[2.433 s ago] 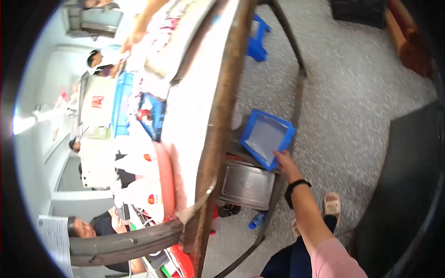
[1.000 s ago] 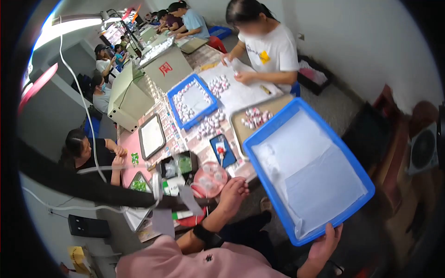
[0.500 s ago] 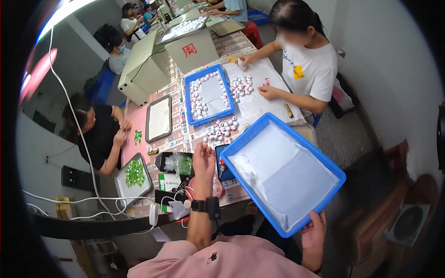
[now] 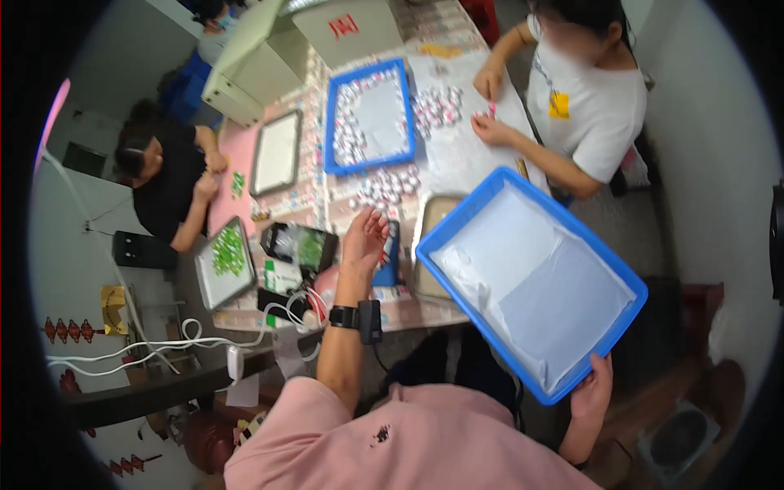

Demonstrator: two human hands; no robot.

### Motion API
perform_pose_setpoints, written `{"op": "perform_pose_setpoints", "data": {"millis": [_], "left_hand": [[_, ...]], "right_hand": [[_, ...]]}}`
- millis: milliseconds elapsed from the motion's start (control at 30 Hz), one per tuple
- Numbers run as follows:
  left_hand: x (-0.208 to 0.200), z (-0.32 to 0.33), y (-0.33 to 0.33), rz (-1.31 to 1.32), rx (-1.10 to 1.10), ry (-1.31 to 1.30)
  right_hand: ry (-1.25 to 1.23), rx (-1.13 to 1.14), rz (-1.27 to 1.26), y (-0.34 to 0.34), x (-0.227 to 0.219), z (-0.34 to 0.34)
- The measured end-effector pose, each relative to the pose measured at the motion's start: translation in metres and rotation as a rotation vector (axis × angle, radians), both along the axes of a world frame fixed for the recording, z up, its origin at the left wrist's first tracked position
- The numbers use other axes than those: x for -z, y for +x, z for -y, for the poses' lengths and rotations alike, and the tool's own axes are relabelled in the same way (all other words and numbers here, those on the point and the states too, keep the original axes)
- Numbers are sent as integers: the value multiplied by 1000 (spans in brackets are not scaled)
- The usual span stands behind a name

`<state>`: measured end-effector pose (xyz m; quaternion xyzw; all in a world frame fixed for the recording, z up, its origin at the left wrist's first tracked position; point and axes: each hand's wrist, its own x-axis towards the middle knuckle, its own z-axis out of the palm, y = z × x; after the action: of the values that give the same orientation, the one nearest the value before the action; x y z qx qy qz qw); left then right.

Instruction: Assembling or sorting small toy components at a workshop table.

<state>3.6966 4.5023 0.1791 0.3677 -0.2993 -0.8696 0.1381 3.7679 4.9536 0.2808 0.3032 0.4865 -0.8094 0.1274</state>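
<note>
My right hand point(image 4: 592, 387) grips the near right corner of a blue plastic tray point(image 4: 461, 218). The tray tilts in the air over the table's near right edge, lined with white sheets point(image 4: 563, 302) and with no pieces on them. My left hand point(image 4: 365, 237) is raised over the table, palm up, its fingers loosely bent and apart, with nothing visible in them. Beyond its fingertips lies a loose pile of small white and pink pieces point(image 4: 388, 187). A black strap with a small box point(image 4: 369, 320) circles my left wrist.
A second blue tray point(image 4: 329, 135) holds rows of such pieces. At right a person in white point(image 4: 588, 114) works beside another pile point(image 4: 437, 110); a person in black point(image 4: 167, 188) sits at left. Green pieces point(image 4: 229, 251), a black box point(image 4: 298, 245) and white cables point(image 4: 196, 335) lie nearby.
The view has shifted. The lined tray, in my right hand, has moved to the right, away from my left hand. The person in white has brought both hands closer together.
</note>
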Motion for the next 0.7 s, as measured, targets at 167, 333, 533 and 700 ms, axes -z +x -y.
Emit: {"op": "perform_pose_setpoints", "data": {"millis": [167, 333, 533, 700], "left_hand": [[45, -73, 46, 360, 412, -226], [78, -115, 75, 782, 416, -736], [65, -116, 62, 992, 334, -860], [103, -89, 70, 873, 396, -839]], "right_hand": [[94, 88, -67, 3, -11, -50], [108, 279, -54, 29, 3, -123], [75, 347, -6, 54, 30, -193], [126, 442, 39, 48, 49, -202]]}}
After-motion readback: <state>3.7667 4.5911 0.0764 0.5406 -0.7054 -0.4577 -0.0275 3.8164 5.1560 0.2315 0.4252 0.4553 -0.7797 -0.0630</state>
